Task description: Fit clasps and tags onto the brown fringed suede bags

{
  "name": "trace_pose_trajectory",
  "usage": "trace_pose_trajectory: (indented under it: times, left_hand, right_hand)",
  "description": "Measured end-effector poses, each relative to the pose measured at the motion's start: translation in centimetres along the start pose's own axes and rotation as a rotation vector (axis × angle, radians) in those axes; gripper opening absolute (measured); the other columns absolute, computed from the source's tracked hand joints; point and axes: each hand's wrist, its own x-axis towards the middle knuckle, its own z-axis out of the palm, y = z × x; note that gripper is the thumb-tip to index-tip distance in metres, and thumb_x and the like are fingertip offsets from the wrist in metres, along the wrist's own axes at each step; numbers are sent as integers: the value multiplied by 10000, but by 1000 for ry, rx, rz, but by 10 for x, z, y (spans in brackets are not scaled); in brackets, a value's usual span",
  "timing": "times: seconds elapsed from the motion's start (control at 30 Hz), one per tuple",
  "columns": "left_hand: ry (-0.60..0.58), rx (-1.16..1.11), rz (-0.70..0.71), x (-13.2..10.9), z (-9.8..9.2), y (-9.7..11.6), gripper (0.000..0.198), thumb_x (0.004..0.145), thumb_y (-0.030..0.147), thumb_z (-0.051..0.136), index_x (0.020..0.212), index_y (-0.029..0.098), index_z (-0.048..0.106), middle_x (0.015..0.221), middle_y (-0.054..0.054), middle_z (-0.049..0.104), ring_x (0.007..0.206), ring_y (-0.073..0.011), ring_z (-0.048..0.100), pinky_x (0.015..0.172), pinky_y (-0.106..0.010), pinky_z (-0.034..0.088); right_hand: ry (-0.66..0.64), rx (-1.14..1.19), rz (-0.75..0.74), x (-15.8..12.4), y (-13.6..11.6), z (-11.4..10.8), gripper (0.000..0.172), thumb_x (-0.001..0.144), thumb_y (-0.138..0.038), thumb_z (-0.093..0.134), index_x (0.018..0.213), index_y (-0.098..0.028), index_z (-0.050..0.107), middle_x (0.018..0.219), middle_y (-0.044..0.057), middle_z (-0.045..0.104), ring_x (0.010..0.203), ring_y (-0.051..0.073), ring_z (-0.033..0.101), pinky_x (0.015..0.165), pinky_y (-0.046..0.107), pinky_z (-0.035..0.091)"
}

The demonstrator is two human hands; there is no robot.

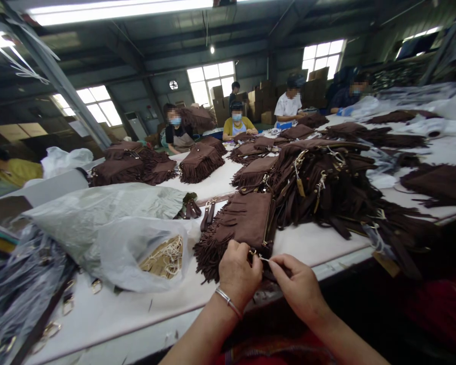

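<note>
A brown fringed bag (249,218) lies on the white table in front of me, its zipper along the right side. My left hand (239,268), with a bracelet at the wrist, is closed at the bag's near corner, by a gold metal ring. What exactly its fingers grip there is partly hidden. Between the thumb and fingers of my right hand (296,284) is the end of a thin white string (264,259), pulled taut toward the ring. Left of the bag, an open plastic bag (137,258) holds tan tags with white strings (167,258).
A heap of brown fringed bags (319,177) with tags rises at the right. More piles (133,162) sit farther back. Plastic-wrapped straps with gold clasps (19,289) lie at the left. Several co-workers (237,121) are around the table's far side.
</note>
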Motion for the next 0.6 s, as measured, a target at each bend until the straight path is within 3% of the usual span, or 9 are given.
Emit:
trace_pose_trajectory:
  times: [0.17, 0.33, 0.47, 0.6]
  left_hand:
    - [-70, 39, -11, -4, -8, 1, 64, 864, 215, 520, 852, 186, 575, 779, -89, 654, 739, -237, 645, 629, -305, 399]
    - [-72, -200, -61, -9, -7, -5, 233, 879, 176, 498, 1109, 163, 536, 775, -77, 685, 723, -234, 672, 634, -299, 414]
    - [-109, -386, -63, -15, -10, -8, 167, 888, 170, 493, 1044, 181, 552, 815, -63, 688, 728, -203, 657, 660, -282, 433]
    - [-104, -460, -86, -17, -15, -9, 106, 888, 173, 513, 979, 190, 564, 797, -42, 680, 716, -188, 641, 656, -269, 424]
  right_hand:
    - [0, 141, 183, -1, 4, 14, 339, 860, -484, 570, 840, -180, 717, 792, 45, 718, 736, 198, 644, 676, 282, 498]
    - [-7, 293, 279, -2, 6, 23, 380, 790, -523, 626, 810, -156, 721, 732, 42, 702, 682, 188, 613, 646, 290, 492]
    - [23, 472, 411, 0, 5, 30, 389, 675, -520, 726, 774, -144, 729, 668, 28, 674, 629, 166, 570, 586, 270, 460]
    - [65, 539, 481, 0, 1, 37, 392, 627, -509, 759, 757, -141, 721, 533, -18, 561, 481, 111, 449, 441, 235, 335]
